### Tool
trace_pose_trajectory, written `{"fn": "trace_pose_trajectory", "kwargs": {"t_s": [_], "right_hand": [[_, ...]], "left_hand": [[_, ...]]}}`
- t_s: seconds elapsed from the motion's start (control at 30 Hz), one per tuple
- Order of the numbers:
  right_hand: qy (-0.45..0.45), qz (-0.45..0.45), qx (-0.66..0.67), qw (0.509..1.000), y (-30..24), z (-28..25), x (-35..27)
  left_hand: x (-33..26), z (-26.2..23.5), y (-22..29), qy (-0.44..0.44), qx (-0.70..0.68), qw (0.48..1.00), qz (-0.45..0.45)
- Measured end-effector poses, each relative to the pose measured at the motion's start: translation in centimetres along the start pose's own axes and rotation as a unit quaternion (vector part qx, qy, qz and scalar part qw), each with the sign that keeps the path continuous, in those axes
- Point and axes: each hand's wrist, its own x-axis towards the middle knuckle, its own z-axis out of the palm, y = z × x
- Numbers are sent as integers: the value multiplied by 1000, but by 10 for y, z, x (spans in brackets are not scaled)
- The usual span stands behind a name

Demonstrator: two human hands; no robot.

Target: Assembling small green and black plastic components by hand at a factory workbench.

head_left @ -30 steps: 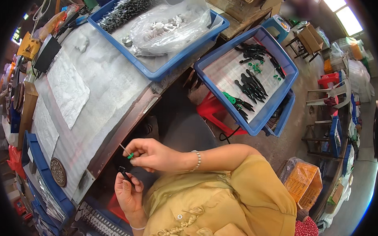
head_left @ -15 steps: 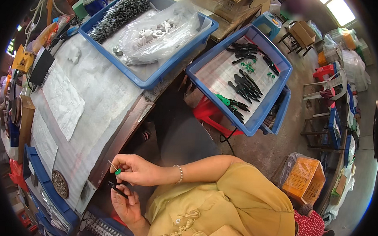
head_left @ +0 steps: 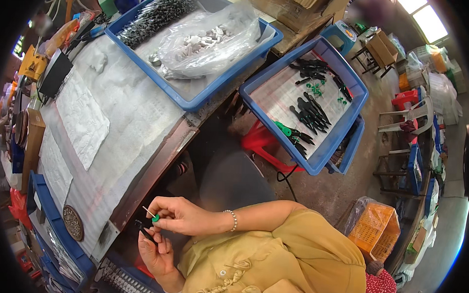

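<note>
My right hand [head_left: 190,217], with a bead bracelet at its wrist, pinches a small green piece [head_left: 155,217] that has a thin pale pin sticking out of it. Just below it, my left hand [head_left: 158,257] grips a slim black part [head_left: 147,235] between thumb and fingers, its tip pointing up toward the table edge. The two pieces are close together but look apart. Similar black parts [head_left: 310,113] and small green pieces with pins [head_left: 315,89] lie in a blue tray [head_left: 278,139] to the right, beyond my lap.
On the table [head_left: 137,117], another blue tray [head_left: 144,72] holds a dark bristly bundle [head_left: 159,14] and a plastic bag [head_left: 238,30] of white parts. A round dish of small pieces [head_left: 72,222] sits at left. A red stool [head_left: 258,142] stands under the right tray; an orange crate [head_left: 374,231] is at right.
The whole view has shifted slightly, with trays and hands appearing a little further right and lower. Both hands keep their grips on the green piece and the black part.
</note>
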Motion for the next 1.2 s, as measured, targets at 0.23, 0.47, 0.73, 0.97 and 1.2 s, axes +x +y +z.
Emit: {"fn": "trace_pose_trajectory", "kwargs": {"t_s": [0.23,0.47,0.73,0.97,1.2], "right_hand": [[-21,-5,-20,1000,13,10,11],[-113,-10,-84,990,16,24,16],[3,-224,-455,861,-89,-55,-24],[526,-48,-612,589,-241,-302,-179],[484,229,-722,438,-218,-426,-269]], "left_hand": [[-13,4,2,30,19,999,41],[-42,-6,-10,53,-17,993,108],[-49,6,-13,41,-15,996,72],[-24,26,-23,-1,58,997,-43],[9,57,-45,-22,70,988,-133]]}}
